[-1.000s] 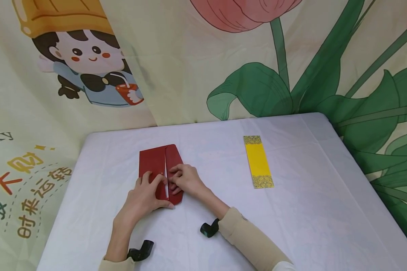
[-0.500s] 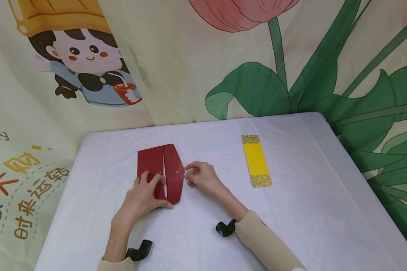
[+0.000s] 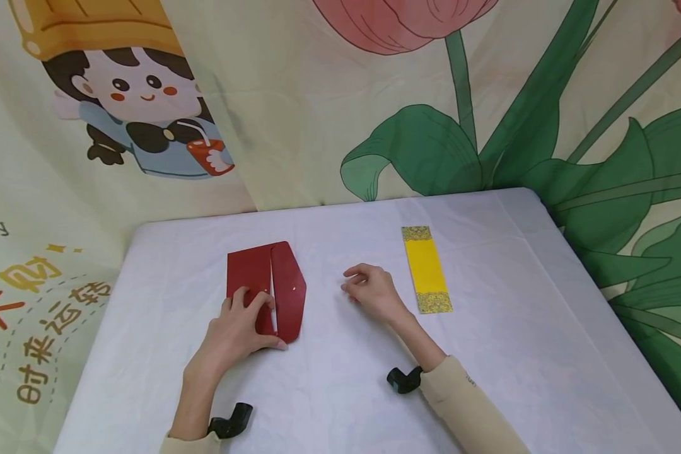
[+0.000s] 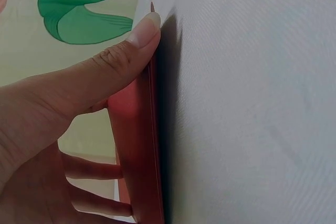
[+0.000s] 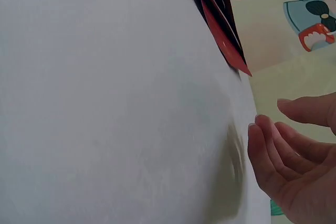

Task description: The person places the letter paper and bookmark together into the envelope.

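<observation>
A dark red envelope (image 3: pixel 250 271) lies on the table, its pointed flap (image 3: pixel 289 290) folded out to the right. A narrow white strip shows in the slit between body and flap. My left hand (image 3: pixel 235 328) holds the envelope near its lower edge, fingers bent on the body and thumb at the bottom by the flap; the left wrist view shows the thumb (image 4: pixel 126 51) along the red edge. My right hand (image 3: pixel 374 293) hovers above the table between the envelope and a yellow paper strip (image 3: pixel 427 268), fingers loosely curled with nothing in them.
The yellow strip has patterned gold ends and lies flat at right. A white cloth covers the table (image 3: pixel 516 353). Behind stands a printed curtain (image 3: pixel 295 113) with a cartoon figure and large leaves. Black wrist mounts (image 3: pixel 404 380) sit at both wrists.
My right hand has left the envelope's flap and moved right, toward the yellow strip. The left hand has stayed on the envelope. The whole head view has shifted slightly.
</observation>
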